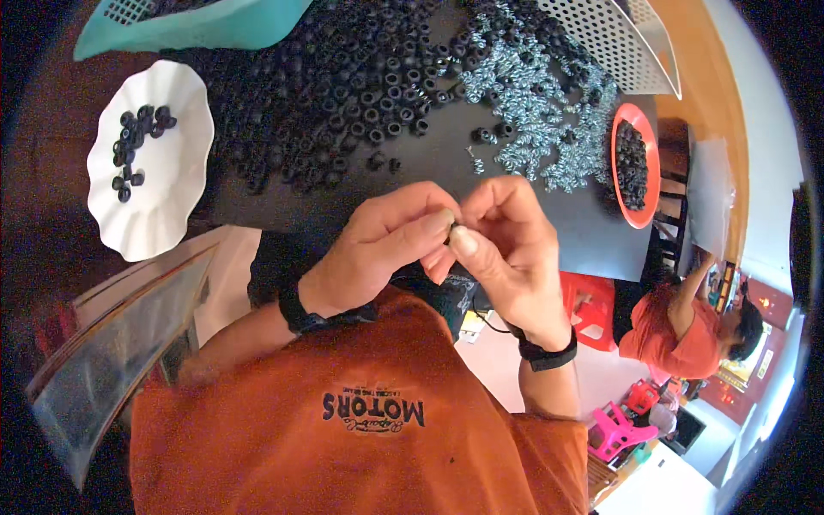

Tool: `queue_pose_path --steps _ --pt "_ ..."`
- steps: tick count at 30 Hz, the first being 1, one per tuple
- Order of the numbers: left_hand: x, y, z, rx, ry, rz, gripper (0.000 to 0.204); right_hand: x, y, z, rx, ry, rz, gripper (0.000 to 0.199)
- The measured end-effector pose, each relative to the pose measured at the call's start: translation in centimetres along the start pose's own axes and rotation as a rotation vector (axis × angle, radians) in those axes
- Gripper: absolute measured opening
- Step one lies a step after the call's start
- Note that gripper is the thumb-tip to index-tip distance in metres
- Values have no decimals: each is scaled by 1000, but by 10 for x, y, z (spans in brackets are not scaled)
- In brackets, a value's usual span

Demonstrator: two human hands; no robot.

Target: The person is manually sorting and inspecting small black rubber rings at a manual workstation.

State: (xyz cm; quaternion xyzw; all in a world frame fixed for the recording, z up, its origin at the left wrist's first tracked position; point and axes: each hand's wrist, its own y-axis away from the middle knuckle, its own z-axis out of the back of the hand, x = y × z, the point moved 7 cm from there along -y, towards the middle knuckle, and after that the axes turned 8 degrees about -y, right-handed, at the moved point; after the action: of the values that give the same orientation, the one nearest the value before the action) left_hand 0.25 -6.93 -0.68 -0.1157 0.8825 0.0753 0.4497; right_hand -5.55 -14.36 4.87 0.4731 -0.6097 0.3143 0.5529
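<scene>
In front of my chest, just off the table's near edge, both hands meet at the fingertips. My left hand (382,245) is closed in a pinch, thumb against fingers. Facing it, my right hand (511,249) pinches too, its thumb pressed to the same spot. Between the thumbs shows a bit of a small dark piece (452,230); the fingers hide most of it, so its kind cannot be made out. Beyond the hands lie a wide heap of black ring-shaped parts (343,94) and, to its right, a pile of small silvery coil springs (532,94).
A white wavy-edged plate (176,202) with several black parts stands left. A red-orange bowl (654,172) of small black pieces sits right. A teal basket (206,30) and a white perforated basket (601,43) stand at the back. A person (674,330) and a red stool (592,305) are right.
</scene>
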Motion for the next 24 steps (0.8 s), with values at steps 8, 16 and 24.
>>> queue_pose_path --steps 8,16,24 --pt "-3 -2 -2 14 -31 -45 20 -4 -3 6 -33 -193 -33 22" --pt "-10 -3 -5 1 -107 -39 15 63 -23 106 -253 878 -52 17" --pt "-3 -9 -7 18 -223 79 16 46 -90 159 -100 1377 318 24"
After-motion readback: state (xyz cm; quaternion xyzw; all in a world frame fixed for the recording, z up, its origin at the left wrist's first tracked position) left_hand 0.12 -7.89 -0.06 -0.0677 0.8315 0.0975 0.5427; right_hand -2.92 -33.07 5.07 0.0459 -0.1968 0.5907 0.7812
